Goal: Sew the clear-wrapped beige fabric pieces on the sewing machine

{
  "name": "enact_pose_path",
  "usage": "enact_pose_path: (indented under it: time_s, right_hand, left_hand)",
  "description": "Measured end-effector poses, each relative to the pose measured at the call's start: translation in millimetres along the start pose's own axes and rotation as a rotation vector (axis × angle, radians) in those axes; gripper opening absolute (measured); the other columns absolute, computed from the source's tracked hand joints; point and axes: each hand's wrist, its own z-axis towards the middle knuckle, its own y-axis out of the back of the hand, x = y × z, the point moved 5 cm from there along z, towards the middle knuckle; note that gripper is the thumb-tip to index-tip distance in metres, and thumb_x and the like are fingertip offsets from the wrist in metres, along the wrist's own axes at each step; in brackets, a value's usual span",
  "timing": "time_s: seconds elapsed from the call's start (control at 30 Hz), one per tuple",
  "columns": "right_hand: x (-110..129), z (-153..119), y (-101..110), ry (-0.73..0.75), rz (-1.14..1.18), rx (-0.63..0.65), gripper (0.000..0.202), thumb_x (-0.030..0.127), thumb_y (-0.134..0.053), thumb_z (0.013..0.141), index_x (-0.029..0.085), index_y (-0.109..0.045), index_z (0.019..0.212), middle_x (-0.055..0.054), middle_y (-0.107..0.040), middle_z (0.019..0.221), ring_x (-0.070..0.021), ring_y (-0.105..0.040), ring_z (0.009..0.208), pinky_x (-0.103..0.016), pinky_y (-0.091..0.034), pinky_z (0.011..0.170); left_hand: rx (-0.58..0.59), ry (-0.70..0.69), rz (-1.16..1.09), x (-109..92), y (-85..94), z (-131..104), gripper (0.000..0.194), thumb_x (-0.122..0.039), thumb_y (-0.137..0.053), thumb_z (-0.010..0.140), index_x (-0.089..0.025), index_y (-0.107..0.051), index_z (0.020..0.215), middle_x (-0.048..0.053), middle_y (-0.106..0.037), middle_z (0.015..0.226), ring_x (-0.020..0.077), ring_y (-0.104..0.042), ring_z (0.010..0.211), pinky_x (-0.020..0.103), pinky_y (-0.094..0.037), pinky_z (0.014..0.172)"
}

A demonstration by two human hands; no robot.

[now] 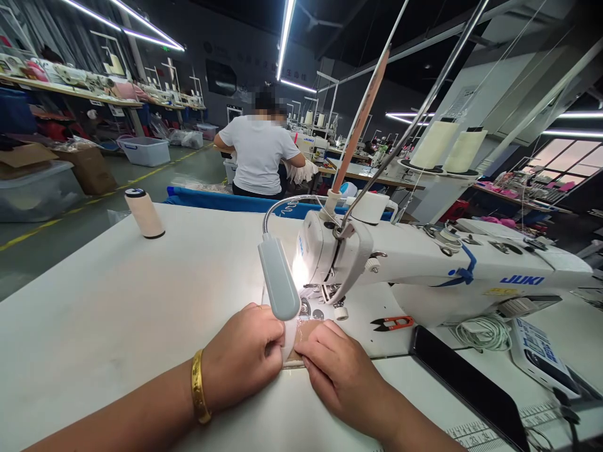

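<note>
My left hand (pixel 242 358), with a gold bracelet (pixel 200 386) at its wrist, is closed on a narrow piece of white fabric (pixel 289 338) in front of the sewing machine's needle area. My right hand (pixel 343 370) is closed too, its thumb and fingertips pressing a small tan piece of fabric (pixel 306 328) beside the white one. Both pieces lie close to the machine's presser foot, under the white JUKI sewing machine (pixel 325 245). A grey lamp head (pixel 279 276) hangs just above my left fingers and hides part of the fabric.
Orange thread snips (pixel 393 323), a black phone (pixel 466 383) and a coiled white cable (pixel 483 331) lie on the right. A beige thread spool (pixel 145 213) stands at the table's far left. Beyond the table sits a person in a white shirt (pixel 259 154).
</note>
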Motion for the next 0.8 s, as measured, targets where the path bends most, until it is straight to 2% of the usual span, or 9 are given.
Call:
enact_pose_path:
  time_s: [0.2, 0.37, 0.6, 0.73, 0.8]
  right_hand:
    - [1, 1, 1, 0.028, 0.024, -0.021, 0.032, 0.002, -0.048, 0.097, 0.022, -0.063, 0.117, -0.005, -0.064, 0.096, -0.0221, -0.053, 0.089, -0.033, -0.046, 0.076]
    - [1, 0, 0, 0.031, 0.037, -0.024, 0.031, 0.002, -0.047, 0.099, 0.022, -0.063, 0.116, -0.005, -0.064, 0.096, -0.0221, -0.051, 0.087, -0.034, -0.045, 0.077]
    - [0, -1, -1, 0.025, 0.063, -0.015, 0.029, 0.002, -0.047, 0.098, 0.022, -0.062, 0.114, -0.005, -0.065, 0.098, -0.0222, -0.051, 0.088, -0.036, -0.044, 0.078]
    - [1, -1, 0, 0.042, 0.068, -0.023, 0.032, 0.003, -0.047, 0.099, 0.022, -0.062, 0.119, -0.005, -0.065, 0.098, -0.0223, -0.052, 0.089, -0.036, -0.043, 0.077]
    - [2, 0, 0, 0.047, 0.071, -0.024, 0.032, 0.003, -0.047, 0.098, 0.022, -0.063, 0.118, -0.005, -0.065, 0.098, -0.0223, -0.053, 0.089, -0.036, -0.043, 0.078]
  left_hand:
    - [0.116, 0.164, -0.090, 10, -0.2, 2, 0.013, -0.009, -0.052, 0.067, -0.021, -0.058, 0.065, -0.002, -0.073, 0.077, 0.0169, -0.064, 0.071, 0.027, -0.048, 0.065]
    - [0.153, 0.199, -0.111, 11, -0.7, 4, 0.014, -0.008, -0.051, 0.067, -0.021, -0.058, 0.066, -0.001, -0.072, 0.079, 0.0173, -0.067, 0.074, 0.027, -0.049, 0.068]
    - [0.201, 0.084, -0.058, 5, 4.2, 4, 0.014, -0.010, -0.049, 0.074, -0.021, -0.055, 0.071, -0.002, -0.062, 0.073, 0.0146, -0.053, 0.063, 0.026, -0.041, 0.060]
    - [0.233, 0.024, -0.084, 1, 9.4, 1, 0.018, -0.013, -0.054, 0.071, -0.022, -0.060, 0.085, -0.002, -0.065, 0.084, 0.0141, -0.051, 0.064, 0.025, -0.041, 0.060]
    - [0.226, -0.010, -0.091, 0, 10.4, 1, 0.016, -0.014, -0.055, 0.071, -0.022, -0.058, 0.084, -0.002, -0.065, 0.085, 0.0137, -0.050, 0.064, 0.025, -0.041, 0.060]
